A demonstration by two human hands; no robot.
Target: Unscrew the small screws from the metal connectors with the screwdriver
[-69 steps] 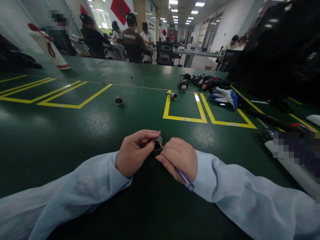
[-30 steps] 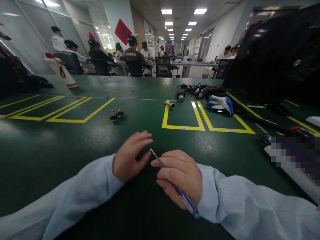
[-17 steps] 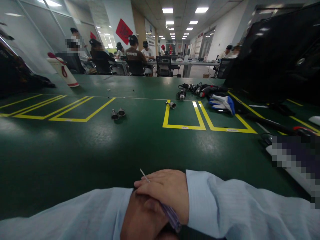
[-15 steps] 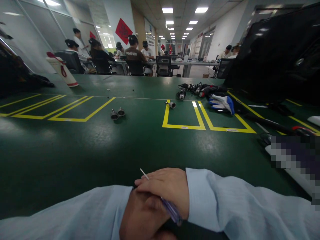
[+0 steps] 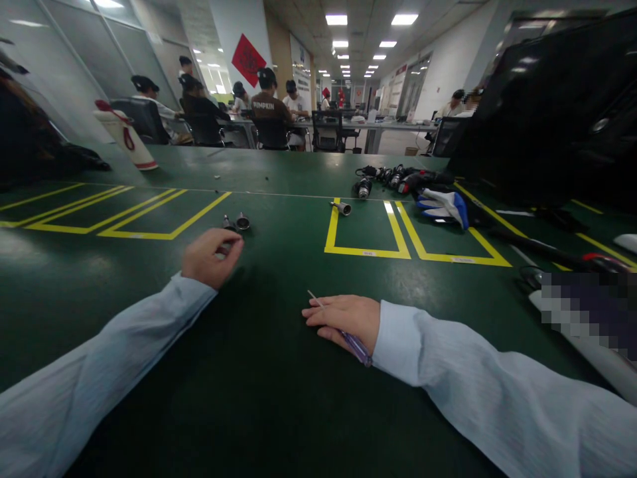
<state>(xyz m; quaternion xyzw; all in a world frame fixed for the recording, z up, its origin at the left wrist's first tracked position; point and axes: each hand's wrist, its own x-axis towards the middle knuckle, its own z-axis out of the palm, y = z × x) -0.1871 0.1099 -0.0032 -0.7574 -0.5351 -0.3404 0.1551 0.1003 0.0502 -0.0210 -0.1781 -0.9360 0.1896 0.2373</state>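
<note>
My left hand (image 5: pixel 210 256) is stretched out over the green table (image 5: pixel 279 265), fingers loosely curved and apart, nothing visible in them. Its fingertips lie just short of two small metal sleeve parts (image 5: pixel 243 221) lying side by side. My right hand (image 5: pixel 346 317) rests flat on the table nearer to me. It is closed around a thin pick tool (image 5: pixel 354 344) with a clear purple handle. The metal tip sticks out past the fingers to the left.
A third metal part (image 5: pixel 342 208) lies on a yellow line. Behind it sit a heap of drill chucks (image 5: pixel 383 177) and a blue-and-white glove (image 5: pixel 446 202). A white container (image 5: pixel 124 136) stands far left, a large black object (image 5: pixel 552 113) on the right. People sit at tables behind.
My hands were folded together close to my body. My left hand has since reached forward-left to the two metal parts, and my right hand has slid forward with the tool in it.
</note>
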